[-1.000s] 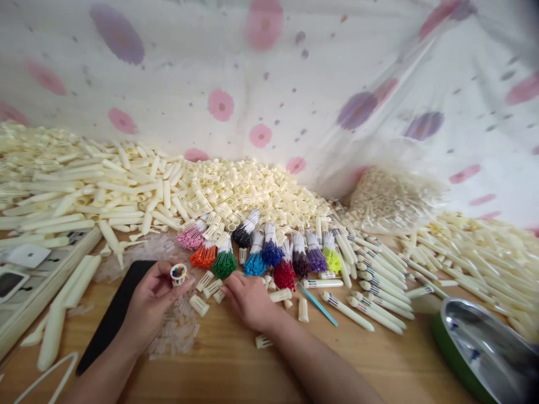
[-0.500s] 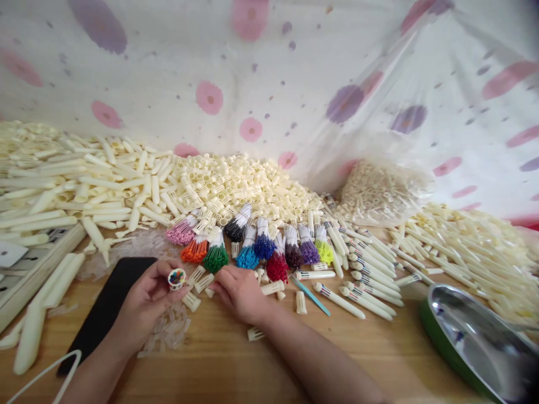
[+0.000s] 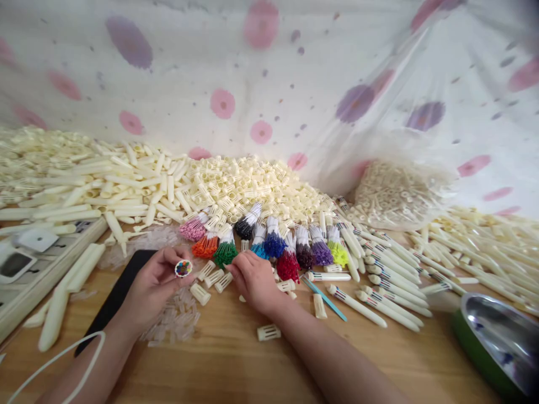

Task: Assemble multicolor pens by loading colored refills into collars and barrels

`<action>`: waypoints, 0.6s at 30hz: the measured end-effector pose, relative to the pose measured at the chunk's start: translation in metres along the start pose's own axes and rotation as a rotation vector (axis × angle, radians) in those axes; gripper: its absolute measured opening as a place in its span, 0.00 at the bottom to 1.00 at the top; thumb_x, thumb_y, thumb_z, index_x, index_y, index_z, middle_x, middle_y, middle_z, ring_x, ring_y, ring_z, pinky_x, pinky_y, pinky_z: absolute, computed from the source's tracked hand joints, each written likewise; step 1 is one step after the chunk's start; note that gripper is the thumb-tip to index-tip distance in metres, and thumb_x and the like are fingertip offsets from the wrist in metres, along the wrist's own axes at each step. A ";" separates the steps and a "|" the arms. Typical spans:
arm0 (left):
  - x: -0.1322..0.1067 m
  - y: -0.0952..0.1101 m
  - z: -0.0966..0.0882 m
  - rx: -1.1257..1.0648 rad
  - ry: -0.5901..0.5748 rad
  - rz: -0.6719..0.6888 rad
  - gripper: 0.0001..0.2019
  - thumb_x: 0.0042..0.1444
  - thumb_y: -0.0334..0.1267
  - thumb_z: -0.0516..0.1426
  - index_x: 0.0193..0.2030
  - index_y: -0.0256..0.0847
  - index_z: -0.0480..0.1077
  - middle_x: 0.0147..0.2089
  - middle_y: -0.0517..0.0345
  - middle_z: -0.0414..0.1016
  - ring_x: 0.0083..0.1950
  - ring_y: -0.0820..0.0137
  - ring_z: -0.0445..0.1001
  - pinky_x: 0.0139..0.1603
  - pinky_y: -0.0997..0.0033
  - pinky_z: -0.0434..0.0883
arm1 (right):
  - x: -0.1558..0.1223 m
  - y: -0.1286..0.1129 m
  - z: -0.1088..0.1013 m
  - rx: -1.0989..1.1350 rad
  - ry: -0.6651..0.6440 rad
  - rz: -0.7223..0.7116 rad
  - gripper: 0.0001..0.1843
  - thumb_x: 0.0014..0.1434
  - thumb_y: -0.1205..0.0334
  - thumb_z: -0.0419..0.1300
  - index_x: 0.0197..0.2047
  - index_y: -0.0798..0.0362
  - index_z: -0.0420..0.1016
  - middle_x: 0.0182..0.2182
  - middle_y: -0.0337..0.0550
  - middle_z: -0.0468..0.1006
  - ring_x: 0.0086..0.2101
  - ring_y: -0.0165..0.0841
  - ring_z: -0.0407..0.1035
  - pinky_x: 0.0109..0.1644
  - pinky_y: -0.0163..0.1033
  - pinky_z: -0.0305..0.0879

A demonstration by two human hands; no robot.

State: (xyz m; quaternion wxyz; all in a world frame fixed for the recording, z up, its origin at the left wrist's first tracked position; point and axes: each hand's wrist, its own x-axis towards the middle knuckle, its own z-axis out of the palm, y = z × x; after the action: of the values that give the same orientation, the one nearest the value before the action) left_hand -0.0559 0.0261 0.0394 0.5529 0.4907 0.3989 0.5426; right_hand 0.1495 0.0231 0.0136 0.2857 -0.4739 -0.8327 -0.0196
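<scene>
My left hand (image 3: 155, 286) pinches a short cream slotted pen part (image 3: 183, 275), its round end turned toward me and filled with multicoloured tips. Beside the green refill bundle (image 3: 224, 251), my right hand (image 3: 256, 280) has its fingers curled together in front of the light-blue refill bundle (image 3: 259, 241). Its fingertips are partly hidden, and anything in them cannot be made out. Bundles of pen refills with coloured tips stand in a row, among them orange (image 3: 205, 246), dark blue (image 3: 274, 244) and red (image 3: 288, 266). Loose slotted parts (image 3: 200, 294) lie between my hands.
Cream pen barrels (image 3: 109, 188) and slotted parts (image 3: 252, 179) are heaped at the back. Multicolour pens (image 3: 357, 306) and a light-blue stick (image 3: 326, 300) lie to the right, near a green-sided metal bowl (image 3: 475, 336). Clear plastic bits (image 3: 174, 320) and a black object (image 3: 126, 292) are at left.
The view has shifted, so the scene sits farther right. My right hand has moved slightly away from me, toward the light-blue bundle. My left hand still holds the slotted pen part.
</scene>
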 end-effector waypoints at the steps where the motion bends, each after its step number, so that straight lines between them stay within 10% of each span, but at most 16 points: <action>1: 0.000 0.000 0.001 0.004 -0.003 0.005 0.13 0.37 0.26 0.66 0.22 0.41 0.65 0.30 0.65 0.70 0.32 0.73 0.67 0.34 0.77 0.66 | 0.001 0.000 -0.001 0.000 -0.001 -0.002 0.13 0.65 0.62 0.49 0.29 0.54 0.67 0.25 0.42 0.72 0.28 0.31 0.64 0.31 0.33 0.55; 8: 0.001 0.001 0.002 0.026 0.004 0.030 0.14 0.35 0.27 0.67 0.22 0.41 0.65 0.30 0.63 0.69 0.32 0.72 0.66 0.32 0.76 0.66 | 0.014 0.016 -0.031 -0.023 -0.041 -0.024 0.14 0.64 0.62 0.53 0.27 0.54 0.68 0.24 0.41 0.73 0.29 0.31 0.64 0.35 0.34 0.57; 12: -0.001 -0.002 0.003 0.048 -0.008 0.007 0.13 0.35 0.30 0.68 0.22 0.42 0.66 0.30 0.63 0.69 0.31 0.71 0.66 0.30 0.75 0.67 | 0.017 0.024 -0.068 0.018 -0.270 0.010 0.20 0.63 0.58 0.55 0.20 0.54 0.66 0.19 0.37 0.68 0.25 0.29 0.62 0.30 0.33 0.55; 18: -0.002 -0.007 0.001 0.018 0.037 -0.091 0.14 0.34 0.36 0.70 0.27 0.43 0.71 0.26 0.65 0.70 0.28 0.72 0.67 0.29 0.76 0.68 | 0.011 0.034 -0.103 0.018 -0.342 0.120 0.07 0.60 0.67 0.58 0.30 0.52 0.74 0.26 0.37 0.74 0.29 0.28 0.66 0.32 0.32 0.57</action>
State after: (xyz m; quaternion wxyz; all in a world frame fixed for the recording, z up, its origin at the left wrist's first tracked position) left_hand -0.0538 0.0247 0.0326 0.5651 0.4668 0.4357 0.5224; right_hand 0.2189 0.0193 0.0971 0.1449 -0.5166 -0.8395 0.0860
